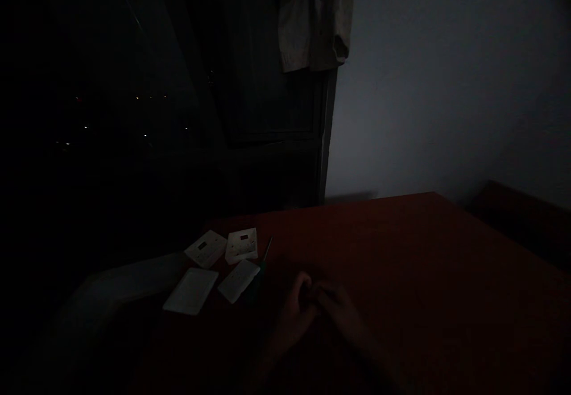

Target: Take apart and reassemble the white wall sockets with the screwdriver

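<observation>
The picture is very dark. My left hand [295,310] and my right hand [342,313] meet just above or on the red-brown table [392,246], fingers curled and fingertips touching. Whatever may be between them is hidden by shadow. Left of my hands lies a screwdriver [266,249] with a thin shaft and a dark green handle. Beside it are two white plastic boxes, one box [241,246] with a raised rim and another [206,249] turned at an angle, both with a rectangular cutout. Nearer me lie two flat white plates, one plate [238,281] beside the screwdriver and a larger plate [191,291] further left.
Behind the table stands a dark window [267,103] with small lights beyond it. A light-coloured garment [314,20] hangs in front of it. A pale wall [437,85] rises at the right, and a dark piece of furniture [513,216] stands past the table's right edge.
</observation>
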Tool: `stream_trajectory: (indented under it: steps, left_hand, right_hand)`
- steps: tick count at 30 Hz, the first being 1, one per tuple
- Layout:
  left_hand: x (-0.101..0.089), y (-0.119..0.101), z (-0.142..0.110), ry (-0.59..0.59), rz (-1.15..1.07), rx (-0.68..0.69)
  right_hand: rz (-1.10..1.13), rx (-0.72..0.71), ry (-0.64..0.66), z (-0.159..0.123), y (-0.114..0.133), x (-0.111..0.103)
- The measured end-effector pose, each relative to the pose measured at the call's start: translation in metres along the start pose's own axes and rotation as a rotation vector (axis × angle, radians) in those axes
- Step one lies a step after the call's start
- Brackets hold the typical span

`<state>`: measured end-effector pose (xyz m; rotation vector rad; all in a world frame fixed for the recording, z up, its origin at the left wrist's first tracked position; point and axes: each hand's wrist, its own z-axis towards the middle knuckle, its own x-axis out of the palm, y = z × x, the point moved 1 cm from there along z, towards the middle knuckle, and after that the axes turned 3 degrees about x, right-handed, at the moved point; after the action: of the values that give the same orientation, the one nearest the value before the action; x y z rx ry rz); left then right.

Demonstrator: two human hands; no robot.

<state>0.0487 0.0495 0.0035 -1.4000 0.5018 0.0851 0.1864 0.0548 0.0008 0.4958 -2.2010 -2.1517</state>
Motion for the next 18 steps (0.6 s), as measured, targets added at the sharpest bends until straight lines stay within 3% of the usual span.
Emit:
stream_trajectory:
  steps: [6, 18]
  left_hand:
    - [-0.0010, -0.0020, -0.0005, -0.031, 0.155, 0.049]
    - [-0.0005, 0.0028, -0.0014, -0.022, 0.142, 0.063]
  right_hand:
    - [-0.089, -0.042, -0.041, 0.0015, -0.0029, -0.0007]
    - [-0.109, -0.068, -0.061, 0.0000, -0.0001, -0.0009]
